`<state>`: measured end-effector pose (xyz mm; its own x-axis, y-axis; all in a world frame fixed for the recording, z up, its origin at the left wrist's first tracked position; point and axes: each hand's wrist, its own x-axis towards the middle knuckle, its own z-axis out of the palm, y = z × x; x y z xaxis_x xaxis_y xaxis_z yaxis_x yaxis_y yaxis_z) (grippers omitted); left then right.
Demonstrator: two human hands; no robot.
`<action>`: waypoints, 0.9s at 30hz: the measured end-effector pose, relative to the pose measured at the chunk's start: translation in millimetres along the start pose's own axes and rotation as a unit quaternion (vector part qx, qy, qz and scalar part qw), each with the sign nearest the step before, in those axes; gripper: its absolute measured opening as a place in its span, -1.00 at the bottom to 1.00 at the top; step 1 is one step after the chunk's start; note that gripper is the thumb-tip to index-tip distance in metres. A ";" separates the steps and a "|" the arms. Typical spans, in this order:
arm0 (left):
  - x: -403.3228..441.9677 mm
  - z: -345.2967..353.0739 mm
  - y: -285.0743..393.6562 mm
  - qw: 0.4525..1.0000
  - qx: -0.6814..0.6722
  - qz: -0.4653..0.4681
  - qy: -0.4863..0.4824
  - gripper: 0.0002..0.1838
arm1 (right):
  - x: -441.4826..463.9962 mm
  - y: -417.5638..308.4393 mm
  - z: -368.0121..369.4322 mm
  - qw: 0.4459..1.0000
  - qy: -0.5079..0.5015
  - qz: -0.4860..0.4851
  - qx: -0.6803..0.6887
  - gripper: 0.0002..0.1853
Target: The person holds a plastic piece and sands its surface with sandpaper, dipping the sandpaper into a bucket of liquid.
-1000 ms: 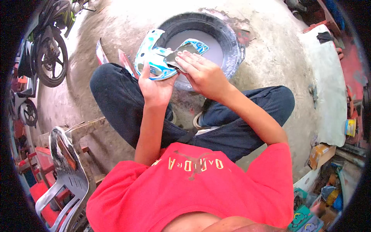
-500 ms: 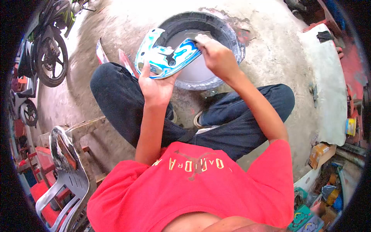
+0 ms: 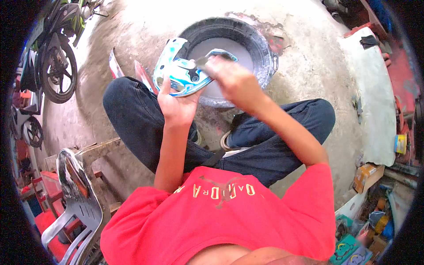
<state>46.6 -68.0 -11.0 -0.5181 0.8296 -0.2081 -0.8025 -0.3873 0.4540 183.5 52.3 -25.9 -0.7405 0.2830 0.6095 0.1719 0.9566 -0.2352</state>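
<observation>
My left hand [image 3: 177, 104] grips the lower edge of a curved blue-and-white motorcycle body panel [image 3: 170, 62], thumb in front and fingers beneath. The panel is held tilted above the near left part of a round black tub [image 3: 269, 57] of cloudy grey water [image 3: 221, 46]. My right hand [image 3: 232, 81] presses a small dark grey piece, which looks like sandpaper [image 3: 201, 62], on the middle of the panel. Its fingers are bunched and slightly blurred, and they cover the panel's right arm in part.
Two red-and-white panels [image 3: 143, 75] lie on the concrete floor left of the tub. A motorcycle [image 3: 59, 66] stands at the far left, a grey plastic chair [image 3: 84, 194] at lower left. On the right are a pale slab [image 3: 375, 101] and a cardboard box [image 3: 367, 176].
My right hand has moved left and down along the panel, from the tip of its right arm to its middle. The left hand still holds the panel in nearly the same place.
</observation>
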 end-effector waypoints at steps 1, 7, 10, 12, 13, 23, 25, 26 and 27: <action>-0.7 -1.0 0.1 1.000 0.006 0.004 0.002 -0.42 | 1.0 -15.5 -1.5 0.999 0.001 -0.020 0.038 -0.63; 0.6 -4.4 -0.6 1.000 -0.016 -0.016 0.009 -0.43 | 7.0 29.9 -4.9 0.991 -0.040 0.117 0.042 -0.66; -0.1 3.7 -0.5 1.000 0.000 0.001 0.025 -0.43 | -1.3 14.2 -0.2 0.999 -0.001 0.042 0.003 -0.64; -2.5 5.0 -1.2 0.999 0.013 0.015 0.031 -0.43 | -1.8 -11.6 3.7 0.999 -0.008 -0.010 0.040 -0.61; -1.7 4.0 -1.0 1.000 0.013 0.015 0.022 -0.43 | -0.6 -10.0 4.0 0.999 -0.010 -0.020 0.042 -0.62; 0.1 -5.7 1.1 1.000 0.006 -0.002 -0.017 -0.43 | 0.5 -17.6 1.3 0.998 -0.007 0.009 0.059 -0.64; -3.2 4.8 0.1 1.000 0.008 0.014 0.019 -0.42 | 4.5 -6.9 1.8 0.998 -0.003 0.015 0.061 -0.67; -3.1 3.6 -0.1 1.000 0.003 0.010 0.013 -0.42 | 6.0 3.7 1.6 0.998 0.000 0.018 0.058 -0.68; -3.0 2.3 -0.3 1.000 -0.001 0.005 0.008 -0.42 | 10.3 15.4 0.8 0.999 0.007 0.033 0.029 -0.70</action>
<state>49.1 -69.5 -8.6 -0.5311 0.8191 -0.2170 -0.7977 -0.3969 0.4541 177.9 69.9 -23.8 -0.7201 0.3470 0.6008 0.1825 0.9302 -0.3184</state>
